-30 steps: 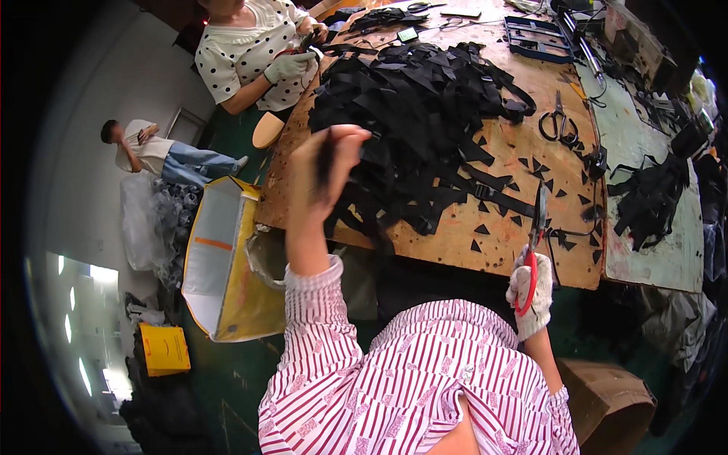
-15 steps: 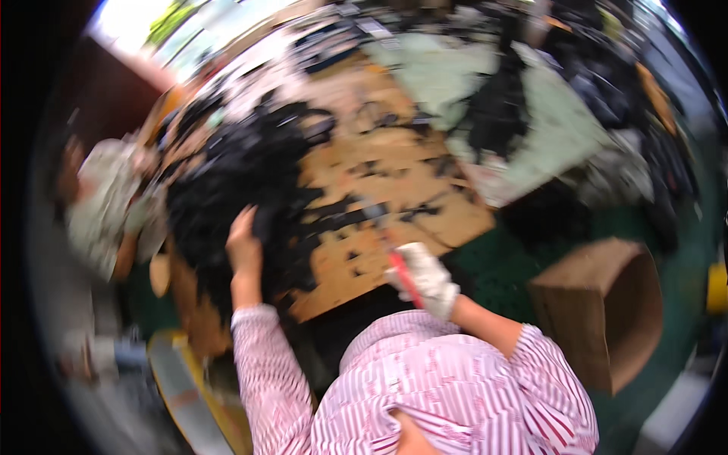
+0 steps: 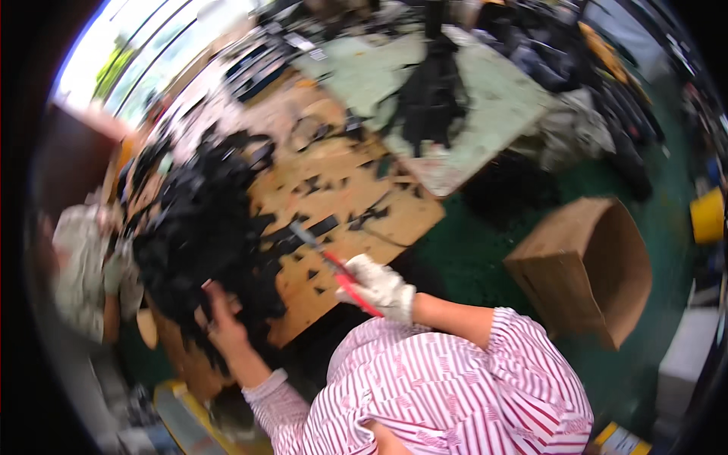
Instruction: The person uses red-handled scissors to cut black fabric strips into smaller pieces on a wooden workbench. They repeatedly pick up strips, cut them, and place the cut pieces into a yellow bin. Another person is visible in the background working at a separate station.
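My right hand [image 3: 383,288], in a white work glove, is closed around the red handles of a long tool [image 3: 341,273] with a narrow grey metal end. Its tip points away and left, over small black scraps [image 3: 322,227] on a wooden board [image 3: 303,299]; blur hides its exact kind. Bare, with thumb and fingers apart, my left hand [image 3: 227,322] is by the near side of a big heap of black, limp pieces [image 3: 201,227]. Nothing shows in its fingers, and I cannot tell whether they touch the heap.
An open cardboard box [image 3: 553,262] lies on the green floor to the right. Beyond the board is a pale green board [image 3: 500,95] with a black piece [image 3: 432,95]. Another person's pale sleeve [image 3: 80,265] shows at far left. Dark bags [image 3: 542,57] are piled at the far right.
The view has turned, shifting the scene leftward. My left hand has come back from the middle of the black heap to its near side. My right hand still grips the red-handled tool.
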{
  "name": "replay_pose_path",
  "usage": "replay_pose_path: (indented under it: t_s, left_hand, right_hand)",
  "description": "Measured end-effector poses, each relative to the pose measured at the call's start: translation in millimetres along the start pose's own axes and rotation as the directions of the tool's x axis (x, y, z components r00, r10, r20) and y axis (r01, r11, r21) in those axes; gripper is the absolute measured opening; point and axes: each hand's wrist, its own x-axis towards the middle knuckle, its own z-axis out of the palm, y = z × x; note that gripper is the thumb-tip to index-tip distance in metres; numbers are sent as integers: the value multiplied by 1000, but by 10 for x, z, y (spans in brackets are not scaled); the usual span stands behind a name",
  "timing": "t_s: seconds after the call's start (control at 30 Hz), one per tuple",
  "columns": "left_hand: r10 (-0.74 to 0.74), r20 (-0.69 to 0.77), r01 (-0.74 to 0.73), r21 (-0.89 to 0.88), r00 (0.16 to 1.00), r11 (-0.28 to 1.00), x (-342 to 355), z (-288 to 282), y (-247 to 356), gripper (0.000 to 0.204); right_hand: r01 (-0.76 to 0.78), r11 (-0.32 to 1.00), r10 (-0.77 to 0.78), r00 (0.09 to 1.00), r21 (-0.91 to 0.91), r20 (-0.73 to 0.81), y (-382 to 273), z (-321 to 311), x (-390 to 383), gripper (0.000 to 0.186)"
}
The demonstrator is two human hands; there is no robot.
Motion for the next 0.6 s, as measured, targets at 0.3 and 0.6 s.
replay_pose_path:
  t_s: [0.3,0.6]
  left_hand:
    - [77,247,-16,-241,966,970,-402,341,-224,19]
    - [32,297,72,-333,954,940,-443,412,-233,23]
  right_hand:
    - [194,931,-143,973,-309,182,-117,43,-85,53]
    - [149,944,-87,973,-293,213,-71,71,-97,56]
